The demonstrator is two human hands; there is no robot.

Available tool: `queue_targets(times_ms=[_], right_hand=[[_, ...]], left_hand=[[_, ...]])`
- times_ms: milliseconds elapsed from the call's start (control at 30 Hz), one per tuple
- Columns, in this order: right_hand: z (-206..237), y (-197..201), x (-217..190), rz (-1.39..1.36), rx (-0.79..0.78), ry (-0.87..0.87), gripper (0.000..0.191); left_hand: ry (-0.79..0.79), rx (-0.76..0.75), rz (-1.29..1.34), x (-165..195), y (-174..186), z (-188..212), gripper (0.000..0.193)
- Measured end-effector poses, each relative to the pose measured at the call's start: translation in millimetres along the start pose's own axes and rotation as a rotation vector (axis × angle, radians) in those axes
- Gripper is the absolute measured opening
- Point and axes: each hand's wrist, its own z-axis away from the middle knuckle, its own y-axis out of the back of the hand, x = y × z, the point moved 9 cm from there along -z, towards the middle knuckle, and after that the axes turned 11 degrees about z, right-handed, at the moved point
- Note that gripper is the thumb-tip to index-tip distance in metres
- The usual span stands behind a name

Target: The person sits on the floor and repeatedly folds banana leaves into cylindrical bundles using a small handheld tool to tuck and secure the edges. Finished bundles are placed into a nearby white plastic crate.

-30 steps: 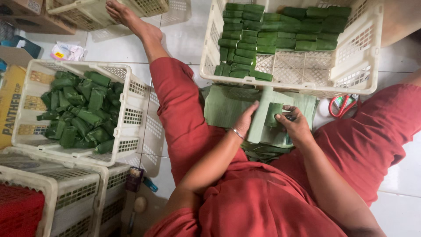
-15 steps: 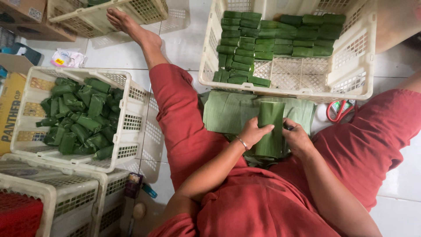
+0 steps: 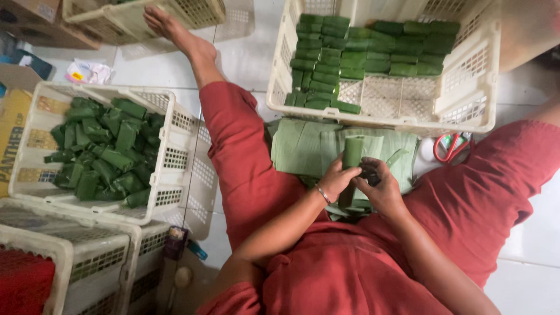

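Rolling up between both hands is a green leaf parcel [image 3: 352, 157], held upright over the lap, its top end poking up above the fingers. Left hand [image 3: 337, 179] wraps around the lower part of the roll, a thin bracelet [image 3: 322, 195] at the wrist. Right hand [image 3: 379, 185] presses in from the other side, fingers curled around something small and dark against the parcel; what it is, can't tell. Both hands close together, gripping the same roll. Underneath lies a stack of flat pale green leaves [image 3: 303, 146] spread on the floor between the red-trousered legs. Just beyond, a cream plastic crate [image 3: 466, 99] with neat rows of finished green parcels. Red-handled scissors [image 3: 449, 146] sit to the right of the leaves. Off to the left, another cream crate [image 3: 169, 169] piled loosely with parcels, beside an outstretched bare foot [image 3: 169, 26].
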Motion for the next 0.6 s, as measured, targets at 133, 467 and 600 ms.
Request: queue_targets(times_ms=[133, 467, 600], right_hand=[[-3, -2, -4, 0.189, 0.084, 0.090, 0.056], [9, 17, -8, 0.138, 0.113, -0.131, 0.043], [14, 24, -30, 0.342, 0.119, 0.017, 0.041]], left_hand=[[0.062, -0.045, 0.111, 3, -14, 6, 0.050], [-0.096, 0.068, -0.289, 42, -4, 6, 0.034], [0.015, 0.059, -0.241, 54, -5, 13, 0.034]])
